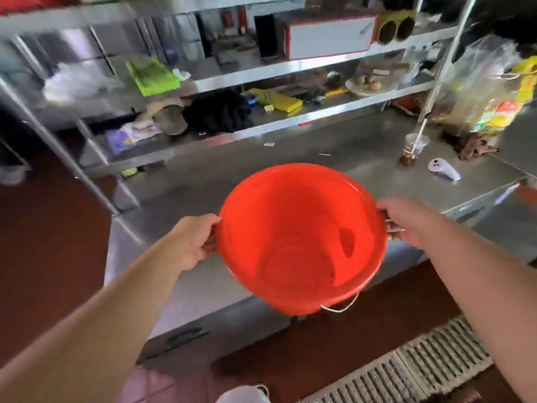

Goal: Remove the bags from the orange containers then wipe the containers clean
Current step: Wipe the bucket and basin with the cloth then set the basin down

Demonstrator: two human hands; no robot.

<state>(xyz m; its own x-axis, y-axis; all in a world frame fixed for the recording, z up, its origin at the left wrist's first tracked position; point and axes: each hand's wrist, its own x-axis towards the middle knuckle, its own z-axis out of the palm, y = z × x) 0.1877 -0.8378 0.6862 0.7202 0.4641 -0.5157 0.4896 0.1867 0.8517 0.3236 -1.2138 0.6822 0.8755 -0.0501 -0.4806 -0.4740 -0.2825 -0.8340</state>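
Floor grate (pixel 406 370) at lower right of frame. Centre frame: orange bucket (pixel 302 239), mouth tilted toward camera, held over the counter (pixel 290 158) edge. No bag visible inside. Left hand (pixel 193 242) grips the left rim, fingers curled behind it. Right hand (pixel 406 221) grips the right rim, fingers curled by the wire handle. Beyond, a cup (pixel 414 148) stands on the counter, upper right. Cluttered shelves (pixel 232 80) across top.

A commercial kitchen — steel worktop (pixel 334 173), steel shelving (pixel 261 74), floor drain grate (pixel 406 370).
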